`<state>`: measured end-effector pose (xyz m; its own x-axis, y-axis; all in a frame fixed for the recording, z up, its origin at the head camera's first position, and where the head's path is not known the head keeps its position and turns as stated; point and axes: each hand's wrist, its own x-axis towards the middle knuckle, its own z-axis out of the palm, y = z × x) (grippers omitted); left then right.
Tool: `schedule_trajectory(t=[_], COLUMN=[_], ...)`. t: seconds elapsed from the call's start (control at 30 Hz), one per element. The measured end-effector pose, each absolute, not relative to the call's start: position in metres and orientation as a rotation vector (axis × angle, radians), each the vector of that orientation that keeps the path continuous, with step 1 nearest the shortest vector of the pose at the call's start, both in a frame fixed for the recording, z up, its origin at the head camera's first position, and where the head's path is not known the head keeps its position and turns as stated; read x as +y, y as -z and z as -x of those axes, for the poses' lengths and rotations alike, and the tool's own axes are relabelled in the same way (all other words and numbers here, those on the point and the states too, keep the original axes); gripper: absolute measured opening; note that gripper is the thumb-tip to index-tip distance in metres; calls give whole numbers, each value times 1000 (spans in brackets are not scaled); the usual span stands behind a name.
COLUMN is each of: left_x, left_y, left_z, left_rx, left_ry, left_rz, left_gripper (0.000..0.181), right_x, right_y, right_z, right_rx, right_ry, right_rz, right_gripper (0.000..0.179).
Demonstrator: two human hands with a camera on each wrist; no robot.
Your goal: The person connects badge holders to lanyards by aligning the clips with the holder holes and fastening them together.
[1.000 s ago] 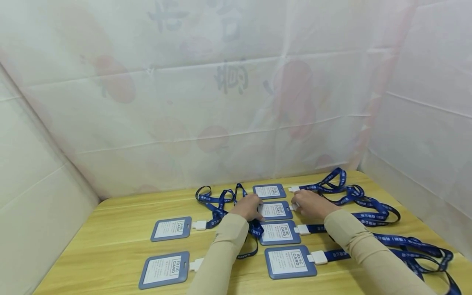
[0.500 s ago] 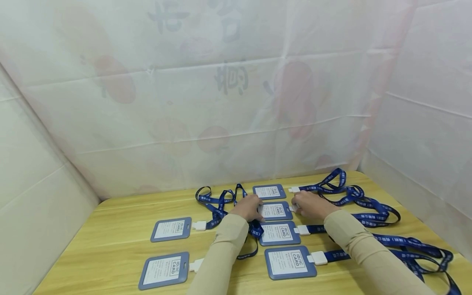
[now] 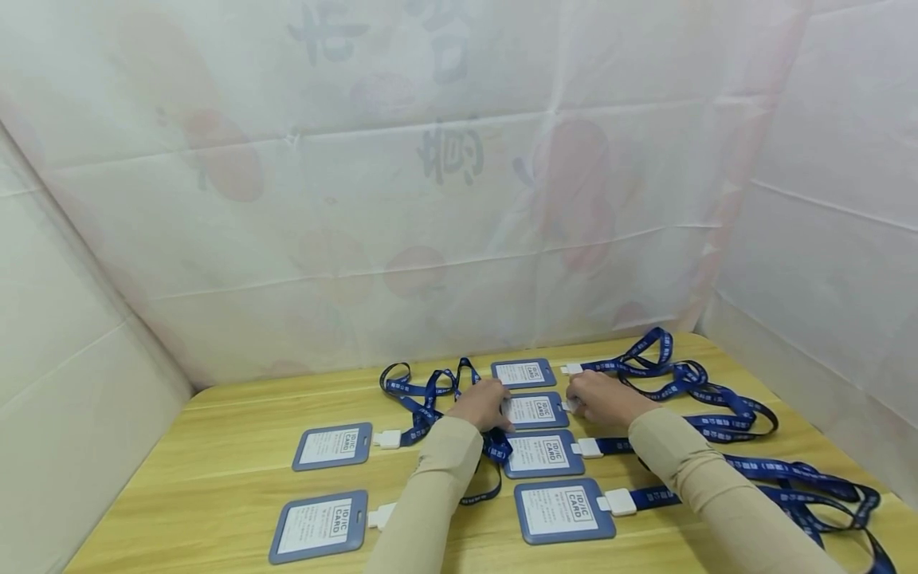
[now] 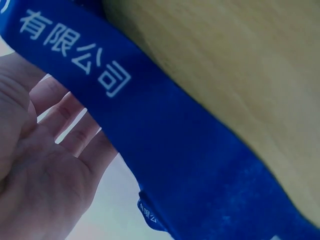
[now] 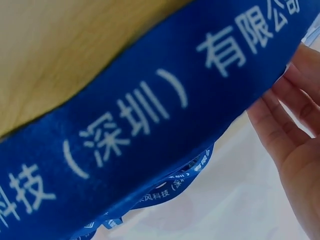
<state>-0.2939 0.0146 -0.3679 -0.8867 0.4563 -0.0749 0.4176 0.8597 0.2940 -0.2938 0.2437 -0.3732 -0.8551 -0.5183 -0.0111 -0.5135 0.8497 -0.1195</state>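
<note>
1 badge (image 3: 534, 409) lies between left grip (image 3: 482, 404) and right grip (image 3: 604, 397).

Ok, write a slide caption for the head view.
Left hand and right hand on either side of one badge, among other badges and blue straps on a wooden table.

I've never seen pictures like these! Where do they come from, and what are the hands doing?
No machine here, just a person's bare left hand and right hand. The wide picture comes from a camera worn on the head, looking down. The two close ones come from wrist cameras, so blue straps look huge. On the wooden table lie six card holders. The left hand touches the left edge of one holder, second from the back on the right; the right hand seems to pinch its white clip.
</note>
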Motion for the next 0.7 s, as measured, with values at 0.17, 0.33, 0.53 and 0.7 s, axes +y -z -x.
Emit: schedule_trajectory(t=[0.17,0.33,0.53,0.7], left_x=[15,14,14,14], left_y=[369,369,368,368], left_z=[295,294,294,293], left_rx=[2886,2884,2875,2871], left_ry=[-424,-438,-452,-456], left_rz=[-688,-692,-689,-681], left_gripper=[51,51,50,49], right_x=[243,242,243,242], right_y=[373,373,376,377], right_z=[295,296,297,298], right_rx=[2982,2987,2997,3006], right_ry=[198,182,190,177], right_rz=[861,841,825,815], right_gripper=[13,12,12,11])
